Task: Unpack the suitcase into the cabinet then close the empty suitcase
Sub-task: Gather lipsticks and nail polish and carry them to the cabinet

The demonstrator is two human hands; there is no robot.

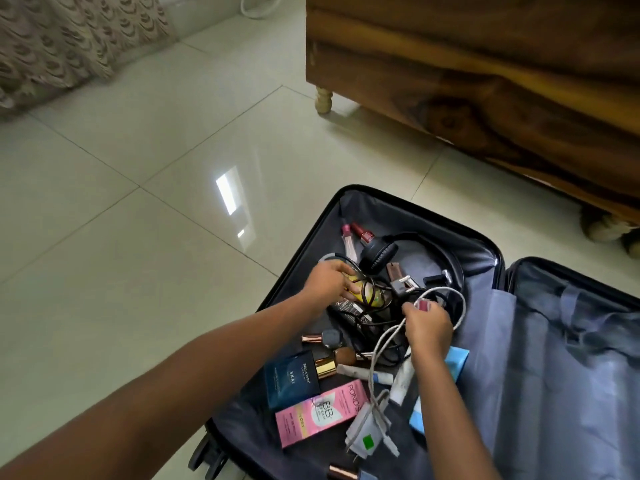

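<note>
**Open suitcase (467, 254), half seen**

The suitcase lies on glossy tiles (138, 237), near edge cut off. I see my right hand (427, 327) pinching a half-hidden pink item (423, 304), my left hand (327, 282) gripping a round yellow object (367, 295). Beyond, the wooden cabinet (485, 81).

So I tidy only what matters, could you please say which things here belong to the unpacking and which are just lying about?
Job: suitcase, headphones, pink box, blue box, white charger, yellow item in left hand, pink item in right hand, wooden furniture (perhaps the cabinet).
Lying about: curtain, tiled floor.
</note>
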